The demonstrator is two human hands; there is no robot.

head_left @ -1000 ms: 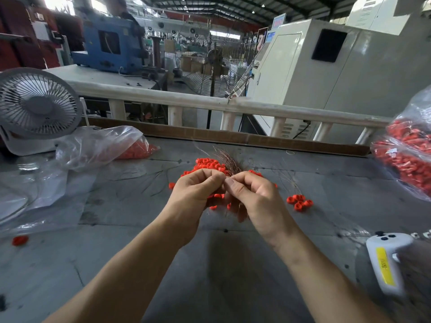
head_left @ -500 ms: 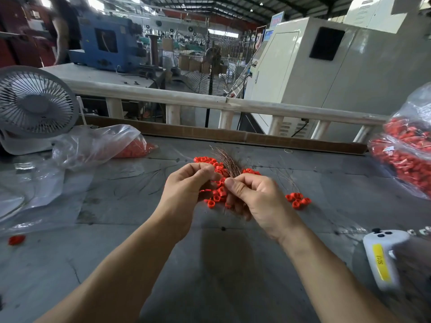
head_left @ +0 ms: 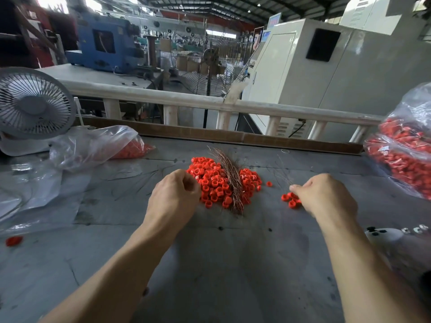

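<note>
– While both hands are in shot, left hand (head_left: pixel 175 197) first: fingers?
– Curled in, thumb tucked against them, knuckles up. It sits at the left edge of the big pile of red rings (head_left: pixel 214 180), touching it. Can't tell if a ring is pinched inside.
– Right hand (head_left: pixel 324 197)?
– Thumb and forefinger pressed together at the tip, other fingers curled under. The tip is right on the small cluster of red rings (head_left: pixel 289 201), apart from the big pile, to its right. Thin wires (head_left: pixel 279 166) run away from the fingertips across the table. Held or just lying there, can't tell.
– Copper?
– Copper wire bundle (head_left: pixel 229 176) lies across the big pile, far end to near end, between the two hands. Neither hand touches it.
– Surroundings, quick.
– Grey table (head_left: pixel 210 264). Clear bag (head_left: pixel 93 148) with red pieces far left, beside a white fan (head_left: pixel 32 103). Fuller bag of red rings (head_left: pixel 405 159) at the right edge. White controller (head_left: pixel 382 235) near the right forearm. One stray red ring (head_left: pixel 14 240) at the left edge.
</note>
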